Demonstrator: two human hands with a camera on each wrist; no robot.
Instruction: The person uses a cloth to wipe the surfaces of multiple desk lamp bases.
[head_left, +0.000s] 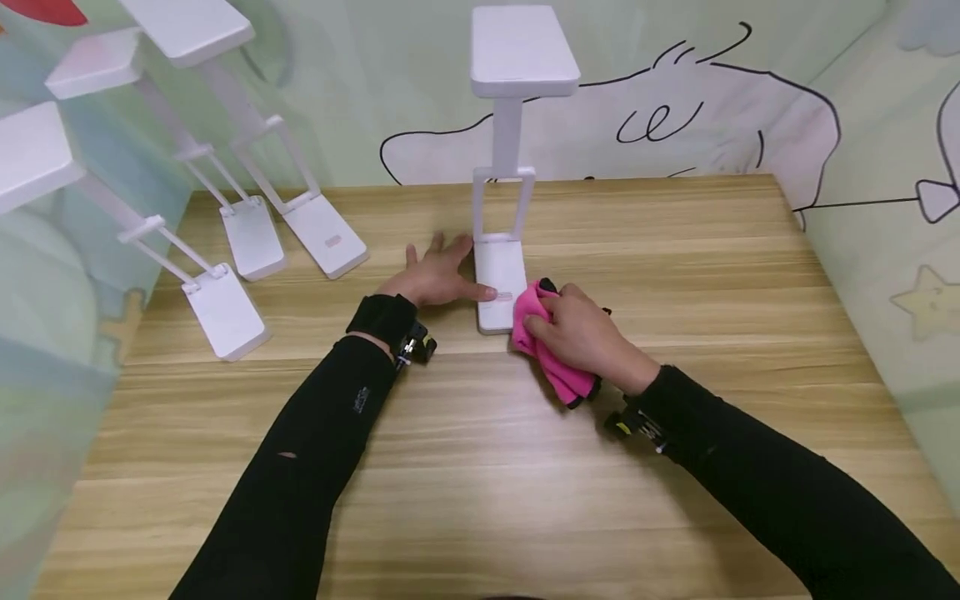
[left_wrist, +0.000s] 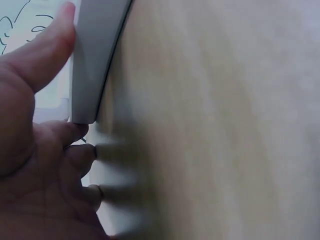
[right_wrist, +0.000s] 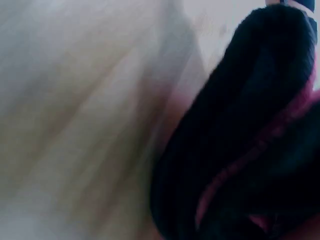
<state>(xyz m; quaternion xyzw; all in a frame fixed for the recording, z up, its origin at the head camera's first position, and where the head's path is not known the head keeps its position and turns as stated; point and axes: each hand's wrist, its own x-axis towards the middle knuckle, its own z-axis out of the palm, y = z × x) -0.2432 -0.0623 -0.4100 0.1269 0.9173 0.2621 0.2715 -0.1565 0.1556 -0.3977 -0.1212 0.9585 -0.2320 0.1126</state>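
A white plastic rectangular-headed desk lamp [head_left: 507,137] is stood upright on the wood-grain table [head_left: 465,483]. Its base [head_left: 498,265] is touched by the left hand [head_left: 437,277], fingers extended; a pink-and-black cloth [head_left: 557,371] is gripped by the right hand [head_left: 579,329] at the base's right edge.

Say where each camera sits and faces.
Head: head-worn, facing forward and down at a white plastic folding stand on a brown wood-grain table; left hand, right hand, black sleeves show.
Left wrist: worn there, facing past the palm at the stand's white base; thumb and fingers show.
Right wrist: worn there, facing the pink-and-black cloth; that hand is barely distinguishable.
Shared by head and left wrist: base, left thumb.
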